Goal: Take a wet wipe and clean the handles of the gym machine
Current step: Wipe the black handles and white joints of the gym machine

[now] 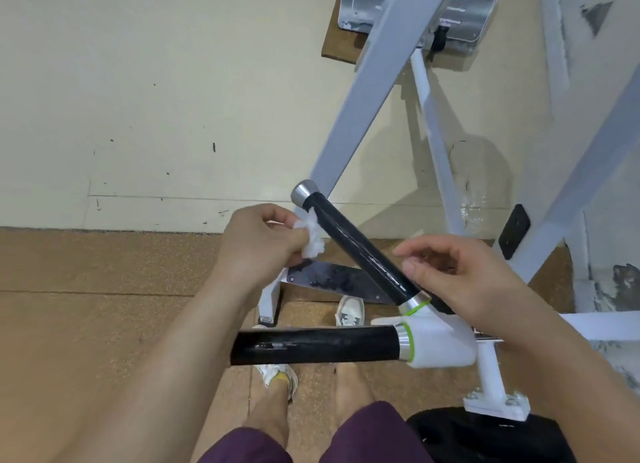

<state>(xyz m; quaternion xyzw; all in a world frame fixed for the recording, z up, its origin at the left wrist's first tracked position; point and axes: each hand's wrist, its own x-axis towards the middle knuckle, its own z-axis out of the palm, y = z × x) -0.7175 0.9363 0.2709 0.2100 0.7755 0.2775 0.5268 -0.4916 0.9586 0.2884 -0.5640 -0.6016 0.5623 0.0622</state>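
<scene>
White machine frame [367, 92] carries two black handles: an angled handle [360, 251] and a lower horizontal handle [311, 345], both streaked wet. Left hand [258, 244] pinches a crumpled white wet wipe [313, 235] against the angled handle's upper end. Right hand [460, 279] hovers loosely curled near its collar, holding nothing.

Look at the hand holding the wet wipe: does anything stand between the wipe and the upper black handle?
Nothing visible does. The left hand holds the bunched wet wipe right against the upper handle, near its metal end cap. The right hand hovers open by the handle's lower end, clear of the wipe.
</scene>
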